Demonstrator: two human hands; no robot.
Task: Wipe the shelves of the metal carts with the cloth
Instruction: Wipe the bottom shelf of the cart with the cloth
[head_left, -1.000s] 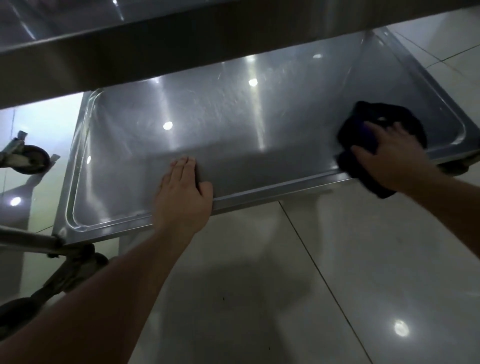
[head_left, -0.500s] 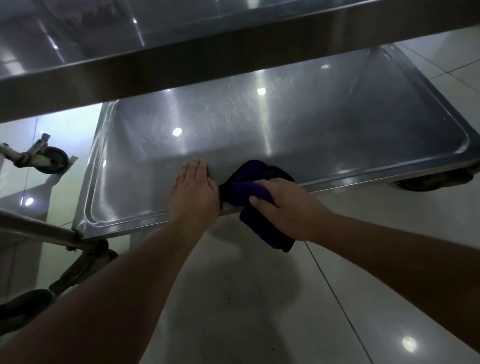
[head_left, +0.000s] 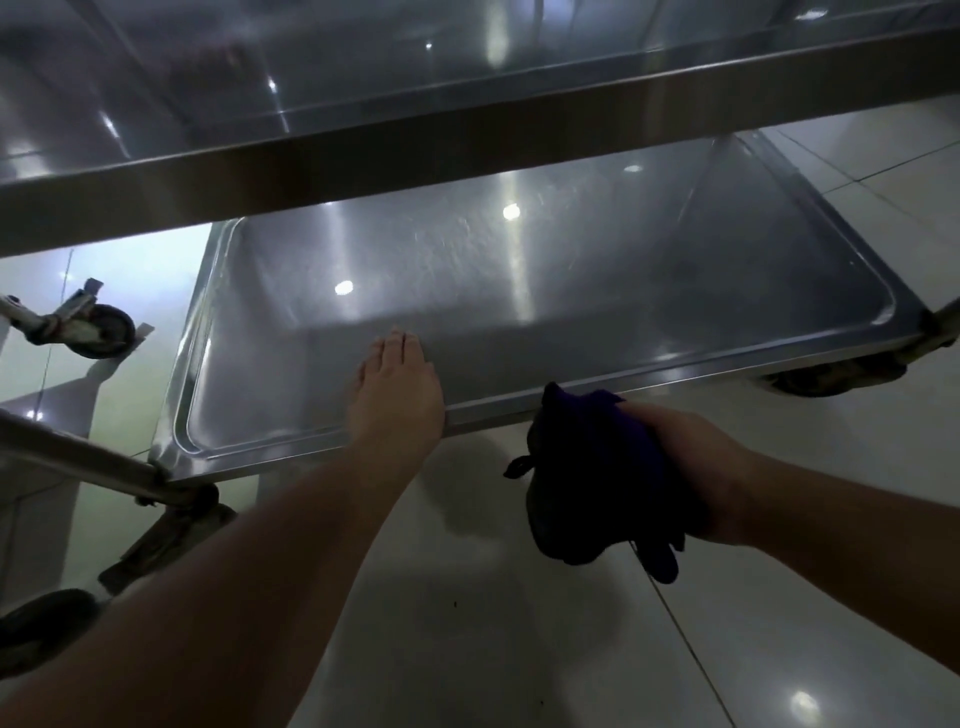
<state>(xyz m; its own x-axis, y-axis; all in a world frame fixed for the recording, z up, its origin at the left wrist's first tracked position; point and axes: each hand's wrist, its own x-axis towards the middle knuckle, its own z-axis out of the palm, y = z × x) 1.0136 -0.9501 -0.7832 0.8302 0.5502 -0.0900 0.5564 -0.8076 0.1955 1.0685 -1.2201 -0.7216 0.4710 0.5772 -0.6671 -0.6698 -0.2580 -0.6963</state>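
Note:
The metal cart's lower shelf (head_left: 519, 291) is a shallow steel tray with a raised rim, seen below the upper shelf (head_left: 363, 93). My left hand (head_left: 397, 389) rests flat on the lower shelf's front rim, fingers straight and pointing inward. My right hand (head_left: 691, 467) grips a bunched dark purple cloth (head_left: 592, 478). The cloth hangs off the shelf, in front of the front rim and above the floor, with only its top edge near the rim.
The upper shelf's front edge (head_left: 467, 140) crosses the view above the hands. Cart wheels sit at the lower left (head_left: 171, 525) and right (head_left: 831, 376). Another cart's caster (head_left: 101, 330) and a metal bar (head_left: 78, 457) stand at the left. Glossy floor tiles (head_left: 467, 649) lie below.
My right hand swept the cloth from the shelf's right side leftward along the front rim to my left hand, then pulled it back off the shelf toward me. My left hand stayed on the rim.

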